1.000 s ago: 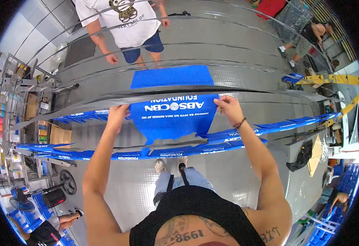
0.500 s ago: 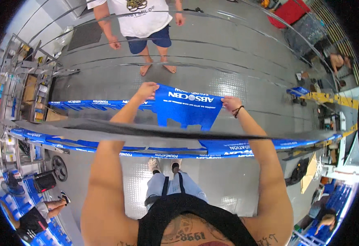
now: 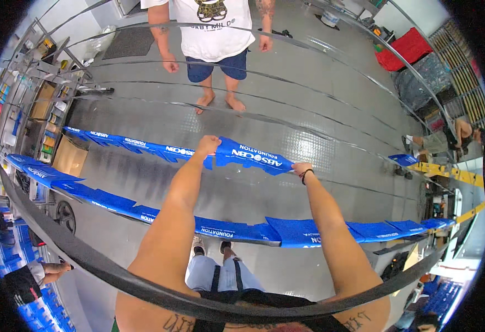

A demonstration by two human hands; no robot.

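My left hand (image 3: 209, 146) pinches the upper left corner of a blue fabric piece (image 3: 253, 158) with white print. The opposite corner is gripped by my right hand (image 3: 303, 168), a dark band around that wrist. Both arms reach forward, and the piece is stretched between the hands, sloping down to the right. It lies along a strung line, at the end of a row of similar blue pieces (image 3: 143, 145) that runs off to the left. Closer to me, beneath my forearms, another row of blue pieces (image 3: 231, 228) hangs across the view.
Several dark lines (image 3: 320, 133) stretch across the room, and a thick dark band (image 3: 143, 285) curves close in front of me. A person in a white shirt (image 3: 214, 33) stands opposite. Shelves (image 3: 46, 105) line the left; a yellow frame (image 3: 441, 172) stands at right.
The fabric piece, earlier spread broad with its notched lower edge hanging, now shows as a narrow strip along the line. My view has shifted; both hands appear lower and still hold its corners.
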